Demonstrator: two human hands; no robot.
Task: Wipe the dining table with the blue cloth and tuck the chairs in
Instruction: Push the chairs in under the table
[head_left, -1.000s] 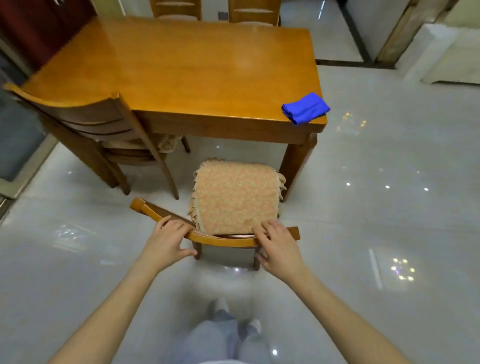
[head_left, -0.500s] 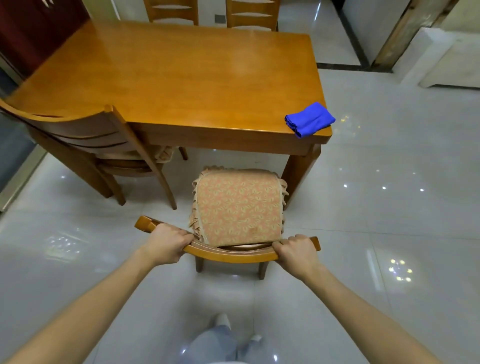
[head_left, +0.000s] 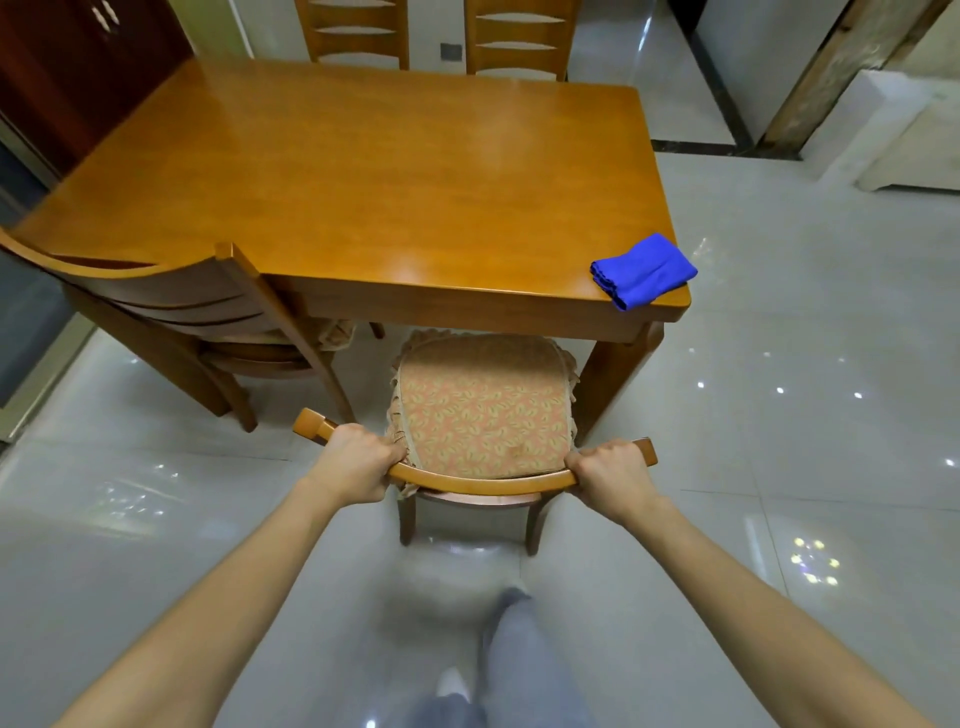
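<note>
Looking down past both bare forearms at the near chair (head_left: 483, 486) in the lower middle of the frame, and gripping its curved top rail with both hands. Wrapping the left hand (head_left: 358, 462) round the rail close to its left end, fingers curling tight over the wood, with only the rail's rounded tip poking out to the left. Clamping the right hand (head_left: 610, 475) round the rail close to its right end in the same way, knuckles facing up, with the squared tip showing beyond. Seeing the chair's patterned orange cushion (head_left: 483, 410) between the two hands, with its far edge disappearing beneath the near edge of the dining table (head_left: 363, 182). Keeping just beside the table's near right leg, possibly touching it, though hard to judge from this angle. Finding the blue cloth (head_left: 643, 270) lying folded on the table's near right corner, right of the frame's middle, reaching the table's right edge and well apart from both hands. Noting a second chair (head_left: 171, 296) at the left of the frame, sitting at an angle with its seat partly under the top. Catching the far left chair (head_left: 353, 31) and far right chair (head_left: 519, 36) side by side along the table's far edge at the top of the frame, showing only slatted backs. Standing on a glossy pale tiled floor (head_left: 779, 415), with grey trouser legs (head_left: 519, 665) blurring at the bottom middle and a dark red cabinet (head_left: 78, 67) filling the upper left corner.
</note>
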